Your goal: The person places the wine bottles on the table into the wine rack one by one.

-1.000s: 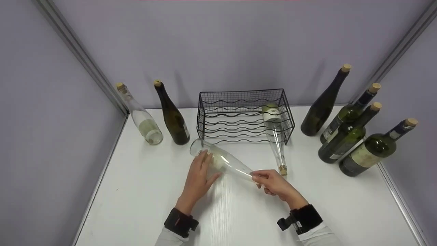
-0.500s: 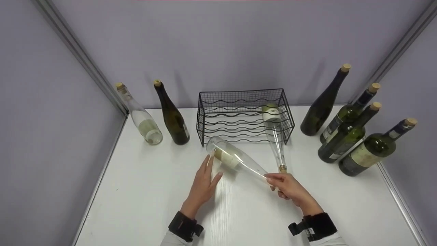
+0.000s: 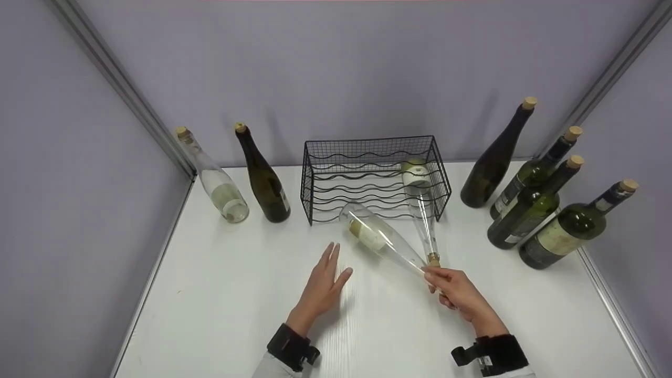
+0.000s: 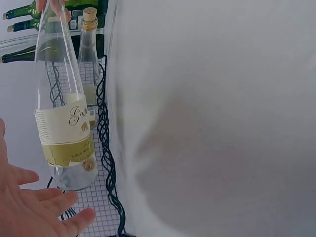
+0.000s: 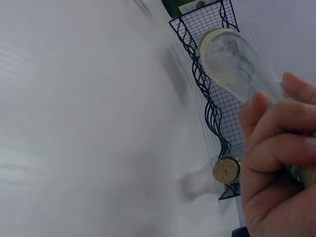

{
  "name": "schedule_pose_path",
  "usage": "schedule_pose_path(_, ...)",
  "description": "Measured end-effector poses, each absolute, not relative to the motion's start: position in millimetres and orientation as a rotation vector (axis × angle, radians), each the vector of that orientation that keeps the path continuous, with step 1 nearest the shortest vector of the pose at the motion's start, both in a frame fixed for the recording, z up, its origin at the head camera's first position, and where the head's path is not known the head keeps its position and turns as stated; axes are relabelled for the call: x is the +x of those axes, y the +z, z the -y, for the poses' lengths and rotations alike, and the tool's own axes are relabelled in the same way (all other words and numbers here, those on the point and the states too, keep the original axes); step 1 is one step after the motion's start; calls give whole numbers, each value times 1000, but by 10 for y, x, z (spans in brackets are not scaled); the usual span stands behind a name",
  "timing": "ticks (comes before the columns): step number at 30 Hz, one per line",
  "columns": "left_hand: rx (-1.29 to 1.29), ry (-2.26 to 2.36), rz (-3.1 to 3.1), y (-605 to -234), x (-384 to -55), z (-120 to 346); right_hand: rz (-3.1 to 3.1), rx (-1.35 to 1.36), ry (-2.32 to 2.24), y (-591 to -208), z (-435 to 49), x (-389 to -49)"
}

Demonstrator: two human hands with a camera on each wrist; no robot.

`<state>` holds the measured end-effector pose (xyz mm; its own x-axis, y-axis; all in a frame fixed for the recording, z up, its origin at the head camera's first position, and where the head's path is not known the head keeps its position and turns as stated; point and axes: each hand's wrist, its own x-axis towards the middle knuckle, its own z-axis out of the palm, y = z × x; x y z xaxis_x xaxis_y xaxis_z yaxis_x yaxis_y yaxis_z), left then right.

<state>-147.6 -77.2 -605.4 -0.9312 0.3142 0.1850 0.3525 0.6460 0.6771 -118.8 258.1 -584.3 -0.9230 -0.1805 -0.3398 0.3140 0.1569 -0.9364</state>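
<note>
A clear glass wine bottle point(image 3: 386, 236) with a cream and olive label hangs tilted in front of the rack, its base toward the back left. My right hand point(image 3: 457, 291) grips it by the neck; the fingers curl round the neck in the right wrist view. My left hand point(image 3: 321, 286) is apart from the bottle, below and left of its base, with fingers extended. The black wire wine rack point(image 3: 310, 197) stands at the back wall. Another clear bottle point(image 3: 420, 205), corked, lies in the rack's right end with its neck pointing out toward me.
At the left stand a clear corked bottle point(image 3: 223, 194) and a dark brown bottle point(image 3: 266, 186). On the right are a tall dark bottle point(image 3: 491, 163) and several green bottles point(image 3: 569, 228) with corks. Grey walls point(image 3: 367, 68) enclose the white table point(image 3: 226, 304) behind and at both sides.
The held bottle has moved right and slightly back, its base swinging toward the rack's front. My left hand has come away from the bottle. My right hand has shifted right, still gripping the neck.
</note>
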Motion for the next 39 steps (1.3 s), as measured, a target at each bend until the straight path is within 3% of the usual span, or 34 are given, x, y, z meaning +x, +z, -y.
schedule_pose_path(15, -593, -1180, 2861, -6070, -1481, 698, -2097, 345, -1887, -5910, -2633, -1177)
schedule_pose_path(39, -608, -1237, 2841, -6132, -1462, 665, -2119, 455, -2045, -5959, -2116, -1308)
